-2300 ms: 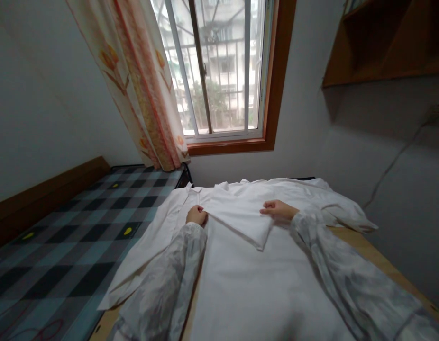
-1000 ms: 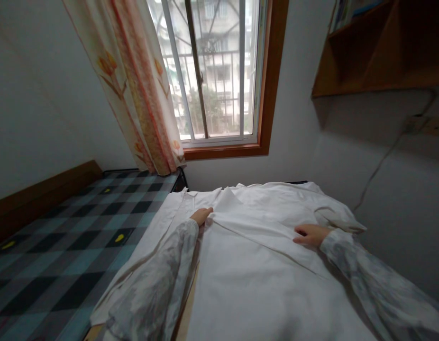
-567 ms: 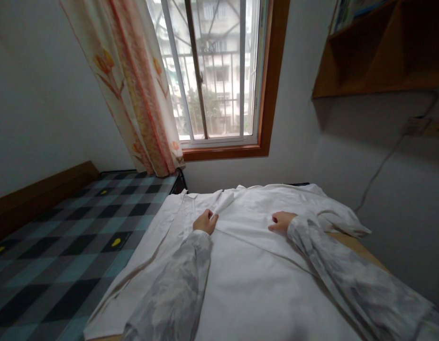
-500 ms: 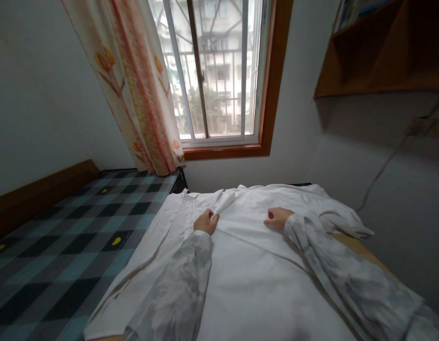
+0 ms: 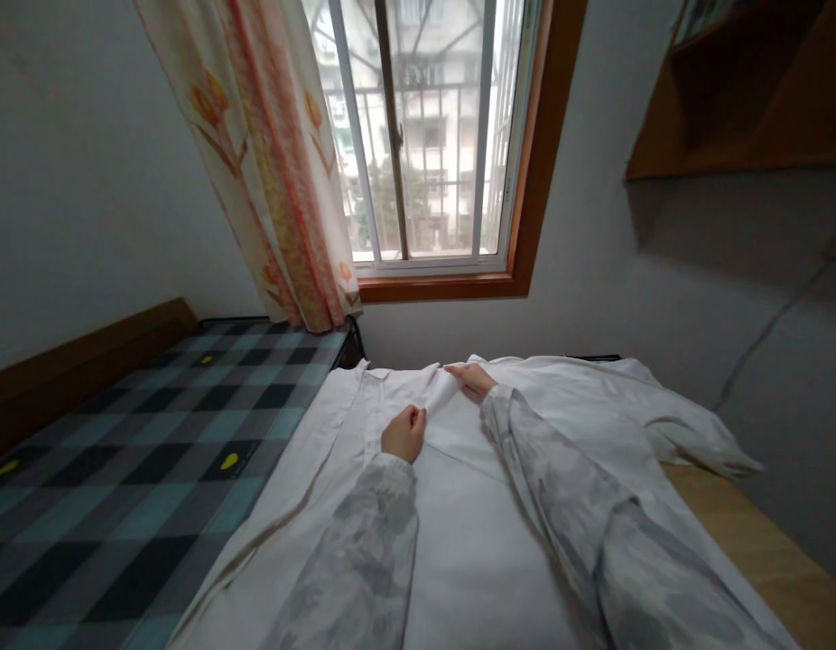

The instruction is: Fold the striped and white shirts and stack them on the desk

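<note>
A white coat (image 5: 478,533) lies spread out in front of me, with creases around its collar and a sleeve (image 5: 709,442) stretching off to the right. Near the upper middle of the coat, my left hand (image 5: 403,435) is closed, its thumb and fingers pinching the front edge of the cloth. My right hand (image 5: 473,379) is higher up, by the collar, with its fingertips on a folded flap of the coat and its fingers close together. Part of that grip is hidden by the hand itself. Both forearms are in grey patterned sleeves and rest over the coat.
A wooden surface (image 5: 763,533) shows under the coat at the right. To the left is a bed with a checked cover (image 5: 153,469). A floral curtain (image 5: 269,181) hangs beside the window (image 5: 431,181). A wooden shelf (image 5: 743,108) is on the right wall.
My right hand has moved left and away from me to the collar flap, its curled fingers now straighter. My left hand stays pinched on the coat. The view has shifted slightly.
</note>
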`<action>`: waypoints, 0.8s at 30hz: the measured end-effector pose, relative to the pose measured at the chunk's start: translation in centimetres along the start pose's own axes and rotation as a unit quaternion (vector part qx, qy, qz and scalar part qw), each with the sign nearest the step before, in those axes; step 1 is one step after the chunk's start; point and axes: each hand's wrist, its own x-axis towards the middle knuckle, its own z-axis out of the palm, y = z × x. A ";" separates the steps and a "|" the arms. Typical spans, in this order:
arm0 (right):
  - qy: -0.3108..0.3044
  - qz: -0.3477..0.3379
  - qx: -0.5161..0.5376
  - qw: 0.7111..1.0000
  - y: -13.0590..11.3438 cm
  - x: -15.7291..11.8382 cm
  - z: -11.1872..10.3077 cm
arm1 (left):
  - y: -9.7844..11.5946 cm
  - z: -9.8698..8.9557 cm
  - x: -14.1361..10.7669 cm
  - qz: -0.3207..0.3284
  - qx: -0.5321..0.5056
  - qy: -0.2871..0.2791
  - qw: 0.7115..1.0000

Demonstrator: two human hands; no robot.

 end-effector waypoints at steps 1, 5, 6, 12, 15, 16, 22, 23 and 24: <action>0.003 0.000 0.011 1.000 0.0 0.3 0.4 | 0.0 0.0 0.0 -0.002 0.000 0.000 1.000; 0.015 -0.018 0.035 0.999 -0.4 1.5 1.6 | 0.3 -0.1 -0.2 -0.025 -0.009 0.004 1.000; 0.017 -0.026 0.035 0.999 -0.4 1.8 1.8 | 0.4 -0.1 -0.3 -0.031 -0.012 0.005 0.999; 0.023 -0.070 -0.038 0.997 0.6 1.5 2.7 | 0.8 -0.4 -0.7 -0.044 0.003 0.014 0.999; 0.038 -0.109 -0.098 0.988 0.9 0.0 2.4 | 0.7 -0.3 -0.8 -0.051 0.027 0.020 0.998; 0.049 -0.120 -0.112 0.985 0.8 -0.7 2.2 | 0.8 -0.3 -0.8 -0.054 0.032 0.021 0.998; -0.009 -0.307 -0.307 0.901 1.1 -6.8 1.0 | 1.1 -0.4 -0.9 -0.056 0.047 0.022 0.997; -0.049 -0.327 -0.344 0.879 1.5 -7.7 0.8 | 1.1 -0.4 -0.8 -0.055 0.051 0.019 0.997; -0.082 -0.328 -0.370 0.865 2.1 -8.4 0.5 | 1.1 -0.4 -0.8 -0.054 0.056 0.016 0.997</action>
